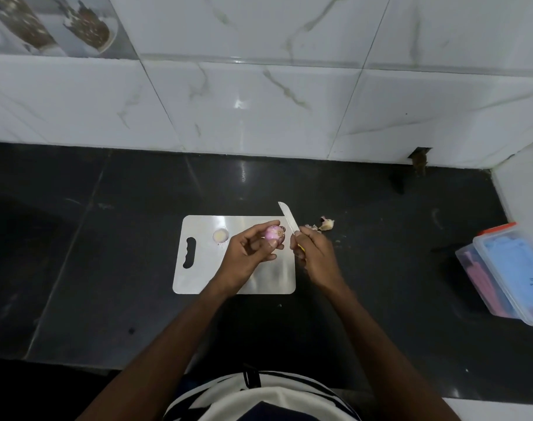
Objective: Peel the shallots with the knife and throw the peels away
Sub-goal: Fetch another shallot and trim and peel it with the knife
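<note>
Step in hand: peeling, by my judgement mid-task. One small purple-pink shallot with part of its papery skin on (274, 232) is in my left hand (253, 247); a small pale round piece, likely a peeled shallot or a cut end (220, 235), lies on the rectangular silvery metal cutting board with a slotted handle (198, 268), at about nine o'clock from the held shallot.

Left hand: raised over the board's right half, fingers and thumb curled round the shallot, pinching it so its far end points toward the knife.

Right hand (312, 250): fist closed round the yellow handle, mostly hidden, of the small knife with a pale narrow blade (288, 217). The blade points up toward eleven o'clock, its edge just beside the shallot at the three o'clock side; I cannot tell whether it touches.

Both my forearms reach in from six o'clock, converging over the board's right edge.

Loose dry pale-brown shallot peels (323, 224): a small heap on the black stone countertop (107, 238), at about two o'clock from the board, near my right hand.

Next move, as I judge it: bring the edge to the shallot's tip, catch the skin against my thumb, and strip it off shallowly. The peels on the counter are not yet thrown away.

Also present: clear plastic lidded box with orange clips (508, 271), at three o'clock, well apart.
</note>
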